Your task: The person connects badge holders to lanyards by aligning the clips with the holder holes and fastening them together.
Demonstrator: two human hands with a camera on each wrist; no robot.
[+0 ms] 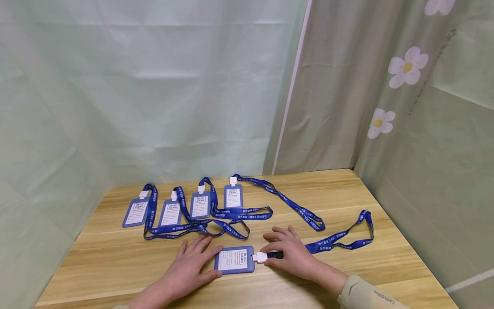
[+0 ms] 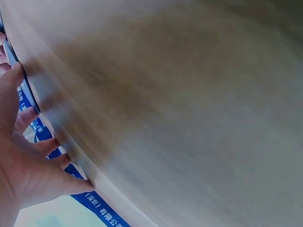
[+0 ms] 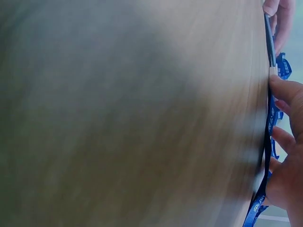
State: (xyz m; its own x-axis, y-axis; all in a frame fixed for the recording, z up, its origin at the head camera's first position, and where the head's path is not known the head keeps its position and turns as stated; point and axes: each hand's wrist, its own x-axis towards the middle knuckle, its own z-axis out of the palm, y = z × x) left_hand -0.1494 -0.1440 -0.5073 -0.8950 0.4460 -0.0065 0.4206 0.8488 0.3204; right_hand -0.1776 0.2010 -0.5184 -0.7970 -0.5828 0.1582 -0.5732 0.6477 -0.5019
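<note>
A blue badge holder (image 1: 234,260) with a white ID/IC card lies sideways on the table near its front. At its left end, the thumb and index finger of my left hand (image 1: 193,267) hold the corners. My right hand (image 1: 292,256) pinches the white clip (image 1: 261,257) at the holder's other end between thumb and index finger. From under that hand a blue lanyard (image 1: 328,243) with white lettering runs right and ends in a loop. The right wrist view shows my right thumb (image 3: 284,87) against the clip, seen nearly edge-on.
Behind my hands several similar badges stand in a row, among them a far-left badge (image 1: 136,212) and a rightmost badge (image 1: 233,197). Their lanyards (image 1: 285,198) spread across the wooden table (image 1: 115,266). Pale curtains (image 1: 173,94) enclose the table's back and sides.
</note>
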